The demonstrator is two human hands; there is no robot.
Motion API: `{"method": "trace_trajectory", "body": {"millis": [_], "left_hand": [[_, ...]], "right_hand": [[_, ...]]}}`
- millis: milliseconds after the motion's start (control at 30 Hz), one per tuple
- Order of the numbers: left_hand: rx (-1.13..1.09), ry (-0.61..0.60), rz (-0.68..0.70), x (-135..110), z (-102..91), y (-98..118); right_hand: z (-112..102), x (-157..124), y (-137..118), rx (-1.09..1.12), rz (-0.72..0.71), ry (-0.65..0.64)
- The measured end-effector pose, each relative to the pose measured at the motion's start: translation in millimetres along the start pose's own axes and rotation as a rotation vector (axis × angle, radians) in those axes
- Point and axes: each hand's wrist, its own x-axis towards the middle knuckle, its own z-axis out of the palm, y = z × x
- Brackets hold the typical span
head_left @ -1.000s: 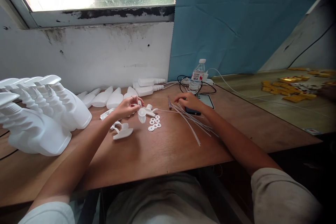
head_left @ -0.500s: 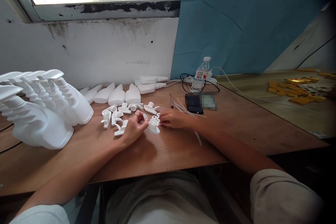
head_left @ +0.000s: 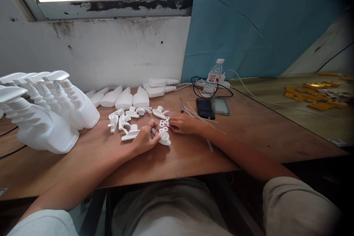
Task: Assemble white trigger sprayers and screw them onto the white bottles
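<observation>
My left hand [head_left: 148,138] is closed around a white spray trigger head [head_left: 165,138], its round collar facing up and tilted just above the wood. Beside it, small white ring washers [head_left: 162,123] lie in a little cluster on the table. My right hand [head_left: 182,123] rests at the right edge of that cluster, fingers curled and pressed together; whatever is between the fingertips is hidden. More loose white trigger heads [head_left: 132,112] lie to the left and behind my left hand.
White spray bottles with heads fitted [head_left: 55,118] stand at the left. Several headless bottles [head_left: 124,99] lie along the wall. Thin clear tubes [head_left: 196,114], a pen-like tool [head_left: 181,105], a dark phone [head_left: 205,108] and a water bottle [head_left: 212,79] are on the right.
My left hand has shifted slightly right and down with the trigger head, which has moved off the washers so they show more. My right hand stays by the washers.
</observation>
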Motion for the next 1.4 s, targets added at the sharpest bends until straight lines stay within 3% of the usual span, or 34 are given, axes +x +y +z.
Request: {"method": "trace_trajectory", "body": {"millis": [300, 467, 633, 800, 900, 1000, 1133, 1267, 1400], "left_hand": [[0.109, -0.125, 0.113, -4, -5.4, 0], [0.088, -0.15, 0.165, -5, -11.2, 5], [0.146, -0.138, 0.165, -5, -6.7, 2], [0.089, -0.111, 0.119, -3, -1.7, 0], [0.057, -0.1, 0.092, -2, -1.1, -1], [0.033, -0.097, 0.072, -1, -0.9, -2], [-0.012, -0.104, 0.066, -1, 0.2, -3], [-0.031, -0.102, 0.07, 0, 1.1, -4], [-0.015, -0.104, 0.083, 0, -0.7, -3]], "right_hand": [[3, -6, 6, 0.014, 0.11, -0.002], [-3, -7, 6, 0.156, 0.16, -0.04], [-5, -7, 8, 0.223, 0.105, -0.057], [0, -4, 6, 0.064, 0.046, -0.075], [0, -2, 2, -0.011, 0.07, 0.0], [-6, 2, -7, 0.034, 0.095, 0.201], [-17, 9, -25, 0.172, -0.006, 0.402], [-24, 13, -37, 0.146, -0.179, 0.373], [-28, 12, -38, 0.146, -0.208, 0.306]]}}
